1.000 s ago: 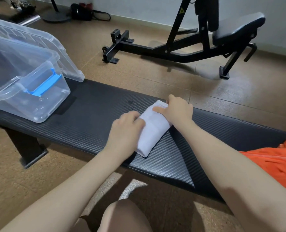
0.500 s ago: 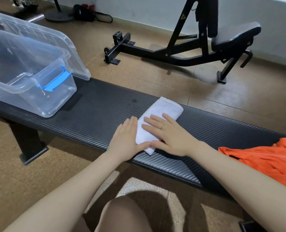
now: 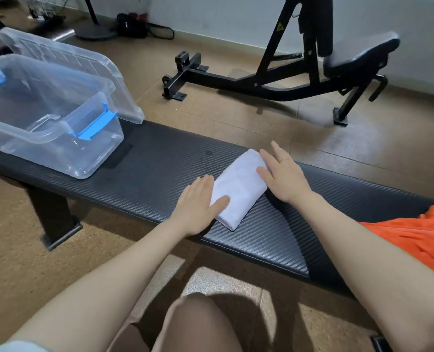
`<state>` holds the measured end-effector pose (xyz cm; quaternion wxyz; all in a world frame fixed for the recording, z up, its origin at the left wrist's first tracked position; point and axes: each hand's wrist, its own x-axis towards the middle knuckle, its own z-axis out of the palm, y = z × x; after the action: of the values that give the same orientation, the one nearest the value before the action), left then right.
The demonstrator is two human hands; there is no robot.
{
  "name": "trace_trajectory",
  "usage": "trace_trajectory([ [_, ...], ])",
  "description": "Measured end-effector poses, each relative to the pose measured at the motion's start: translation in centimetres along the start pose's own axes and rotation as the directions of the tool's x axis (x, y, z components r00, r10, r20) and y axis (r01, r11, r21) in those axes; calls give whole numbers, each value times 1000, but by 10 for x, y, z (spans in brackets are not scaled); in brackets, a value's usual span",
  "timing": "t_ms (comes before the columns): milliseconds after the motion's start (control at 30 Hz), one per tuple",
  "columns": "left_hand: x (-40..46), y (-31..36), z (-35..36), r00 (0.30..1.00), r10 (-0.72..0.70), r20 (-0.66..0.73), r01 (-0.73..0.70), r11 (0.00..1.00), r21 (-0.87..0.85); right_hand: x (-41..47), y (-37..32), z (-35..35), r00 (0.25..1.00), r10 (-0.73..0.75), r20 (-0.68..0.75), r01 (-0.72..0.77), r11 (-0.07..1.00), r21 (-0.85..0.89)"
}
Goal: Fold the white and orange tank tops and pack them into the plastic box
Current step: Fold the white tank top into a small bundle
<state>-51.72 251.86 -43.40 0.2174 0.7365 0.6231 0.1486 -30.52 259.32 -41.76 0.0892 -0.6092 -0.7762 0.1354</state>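
The white tank top point(image 3: 238, 189) lies folded into a small, thick rectangle on the black bench point(image 3: 147, 174). My left hand point(image 3: 198, 205) lies flat at its left edge, fingers straight, thumb resting on the cloth. My right hand point(image 3: 283, 176) is flat along its right edge, fingers straight and spread. The orange tank top point(image 3: 419, 235) lies crumpled at the right end of the bench. The clear plastic box point(image 3: 45, 113) with blue latches stands open and empty at the left end of the bench.
The box's clear lid point(image 3: 83, 64) leans behind the box. A black weight bench point(image 3: 299, 64) stands on the tiled floor beyond. My knee point(image 3: 200, 323) is in front of the bench, low in the view.
Both hands went from curled on the white bundle to flat. The right hand slid from on top of the cloth to its right edge; the left stayed at the left edge.
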Motion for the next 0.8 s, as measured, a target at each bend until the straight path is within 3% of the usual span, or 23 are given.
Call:
trace_trajectory([
  [67, 5, 7, -13, 988, -147, 46, 153, 972, -181, -17, -16, -2, 973, 145, -180, -126, 986, 112],
  [133, 13, 15, -26, 959, -265, 102, 279, 946, -166, -34, -29, -1, 903, 399, -160, -310, 862, 402],
  [167, 20, 19, -32, 946, -300, 122, 314, 943, -114, -40, -35, -3, 853, 522, -6, -404, 667, 626],
  [200, 27, 23, -36, 938, -321, 134, 331, 941, -68, -44, -41, -6, 796, 563, 222, -482, 368, 795],
  [233, 33, 29, -40, 928, -338, 154, 348, 937, -39, -49, -47, -10, 739, 517, 433, -546, 83, 834],
  [267, 38, 34, -43, 920, -350, 177, 360, 932, -29, -54, -53, -11, 709, 448, 544, -571, -87, 816],
  [300, 41, 40, -45, 912, -356, 205, 371, 928, -38, -57, -56, -11, 707, 404, 581, -580, -138, 803],
  [400, 42, 53, -46, 876, -397, 276, 456, 867, -201, -63, -64, -10, 747, 422, 513, -523, -102, 846],
  [533, 32, 62, -45, 795, -352, 495, 605, 532, -592, -67, -63, -14, 739, 497, 455, -491, -64, 869],
  [600, 25, 59, -38, 812, -311, 494, 584, 445, -679, -72, -60, -12, 755, 470, 457, -484, -72, 872],
  [700, 6, 54, -36, 848, -223, 481, 529, 325, -784, -83, -59, -8, 812, 316, 490, -448, -199, 871],
  [800, -11, 56, -45, 881, -121, 458, 469, 351, -810, -94, -68, -9, 859, 169, 482, -414, -323, 851],
])
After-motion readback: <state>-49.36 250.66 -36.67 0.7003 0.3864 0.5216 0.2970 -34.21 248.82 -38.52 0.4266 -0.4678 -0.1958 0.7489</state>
